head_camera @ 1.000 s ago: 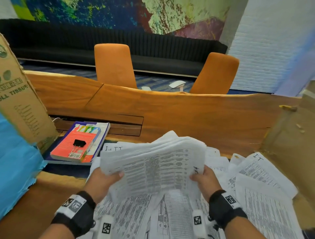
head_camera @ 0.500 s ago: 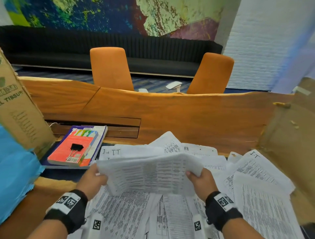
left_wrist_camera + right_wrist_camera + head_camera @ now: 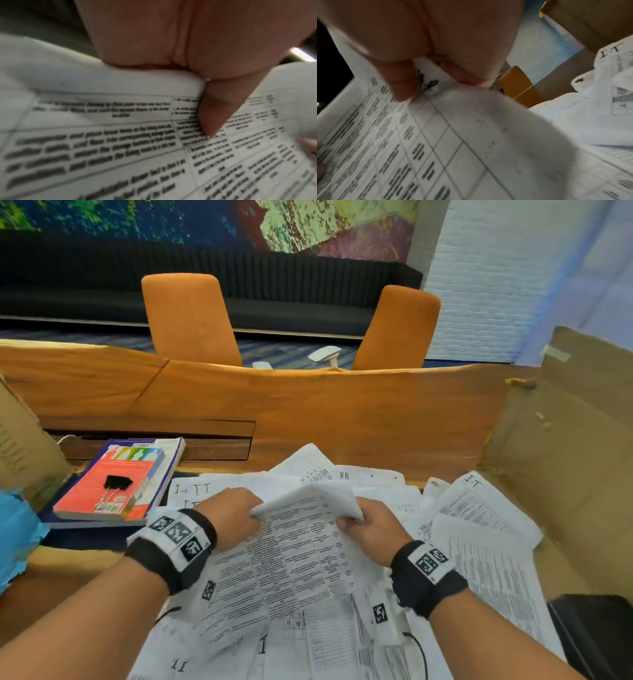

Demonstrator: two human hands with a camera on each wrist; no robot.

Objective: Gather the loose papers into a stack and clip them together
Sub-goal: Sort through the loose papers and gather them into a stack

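I hold a bundle of printed papers (image 3: 294, 549) low over the table, its far edge between both hands. My left hand (image 3: 236, 517) grips the far left corner, thumb on the printed side (image 3: 212, 117). My right hand (image 3: 368, 527) pinches the far right corner (image 3: 426, 86). More loose papers (image 3: 479, 515) lie scattered under and to the right of the bundle. A black binder clip (image 3: 116, 483) rests on a red book (image 3: 113, 484) at the left, apart from both hands.
A cardboard box (image 3: 24, 446) and blue sheet (image 3: 17, 535) stand at the left, another cardboard box (image 3: 565, 460) at the right. The wooden table (image 3: 342, 419) runs across; two orange chairs (image 3: 188, 316) stand behind it. A dark object (image 3: 596, 635) sits at the near right.
The bundle was held up facing me; both hands have brought it down and tipped it flatter onto the scattered papers. The grip moved to the far edge.
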